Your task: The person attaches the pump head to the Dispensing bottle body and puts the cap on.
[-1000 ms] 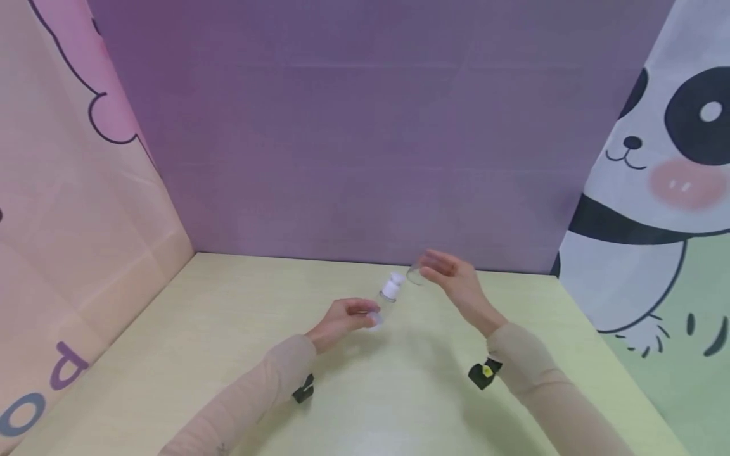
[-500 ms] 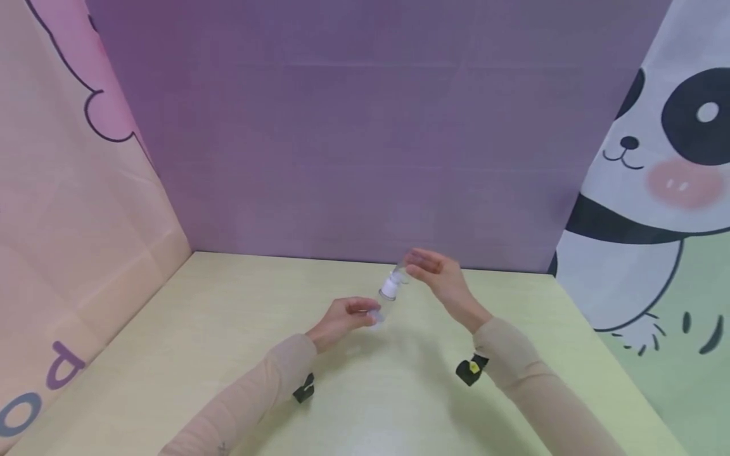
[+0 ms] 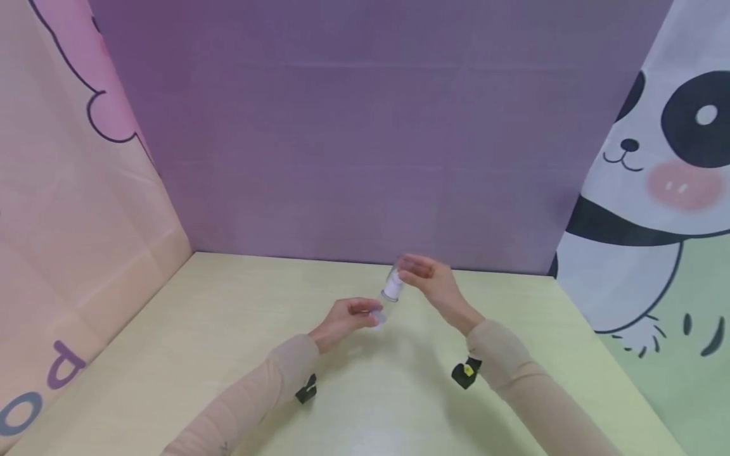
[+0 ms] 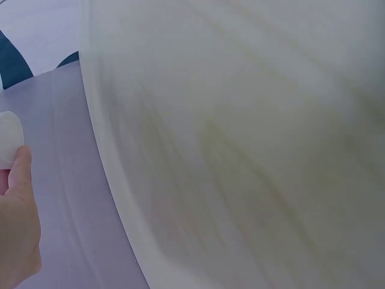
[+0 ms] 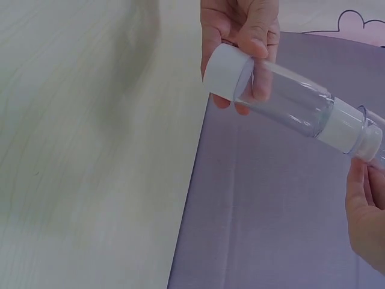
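Observation:
My left hand (image 3: pixel 345 322) grips the lower part of a clear pump bottle (image 5: pixel 289 99) with a white base and a white pump collar (image 5: pixel 341 124). The bottle is held tilted above the table, its top leaning up and to the right. My right hand (image 3: pixel 430 285) pinches a clear cap (image 3: pixel 393 272) between thumb and fingers. In the right wrist view the cap's open rim surrounds the pump head (image 5: pixel 368 142), right at the collar. The left wrist view catches only the bottle's white base (image 4: pixel 9 139) and part of a hand at its left edge.
Both hands are above a pale wood-look table (image 3: pixel 256 285). A purple backdrop (image 3: pixel 365 158) rises behind its far edge. Printed fabric stands at both sides, with a panda (image 3: pixel 684 158) on the right. Black wrist straps (image 3: pixel 466 373) show below both sleeves.
My right hand has moved left and slightly down, bringing the clear cap from beside the bottle's top to over the pump head. The left hand and bottle have stayed nearly still.

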`<state>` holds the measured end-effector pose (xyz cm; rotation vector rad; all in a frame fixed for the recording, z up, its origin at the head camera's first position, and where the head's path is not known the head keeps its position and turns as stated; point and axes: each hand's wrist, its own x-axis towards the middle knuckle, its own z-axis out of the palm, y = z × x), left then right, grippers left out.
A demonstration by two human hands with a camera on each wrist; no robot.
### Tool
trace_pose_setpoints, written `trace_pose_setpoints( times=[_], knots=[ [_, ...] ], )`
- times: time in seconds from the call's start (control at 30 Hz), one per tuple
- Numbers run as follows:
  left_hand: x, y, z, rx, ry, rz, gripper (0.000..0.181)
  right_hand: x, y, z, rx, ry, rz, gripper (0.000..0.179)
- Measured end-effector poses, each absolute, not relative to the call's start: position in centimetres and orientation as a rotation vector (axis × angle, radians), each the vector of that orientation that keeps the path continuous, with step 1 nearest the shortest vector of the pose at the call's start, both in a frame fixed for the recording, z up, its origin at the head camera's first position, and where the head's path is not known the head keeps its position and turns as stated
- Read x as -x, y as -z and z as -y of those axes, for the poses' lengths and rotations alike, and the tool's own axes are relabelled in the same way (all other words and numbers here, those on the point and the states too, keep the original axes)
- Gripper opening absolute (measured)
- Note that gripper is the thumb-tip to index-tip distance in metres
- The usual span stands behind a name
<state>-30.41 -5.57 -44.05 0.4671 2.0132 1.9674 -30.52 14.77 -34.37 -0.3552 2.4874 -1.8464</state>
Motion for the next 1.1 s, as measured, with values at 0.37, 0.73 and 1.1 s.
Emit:
trace_pose_setpoints(
  times=[0.37,0.73,1.1],
  knots=[
    [30.1,44.2,5.7,-0.48,-1.971,-2.035,0.038,30.6,35.0,-14.7,0.337,1.855,-2.472,0.056],
    [30.6,43.8,5.0,-0.489,-1.945,-2.027,0.039,30.8,35.7,-15.0,0.253,1.766,-2.514,0.056],
    [31.7,44.1,3.6,-0.511,-1.912,-2.018,0.044,31.7,36.0,-16.1,0.286,1.721,-2.541,0.057]
  ],
)
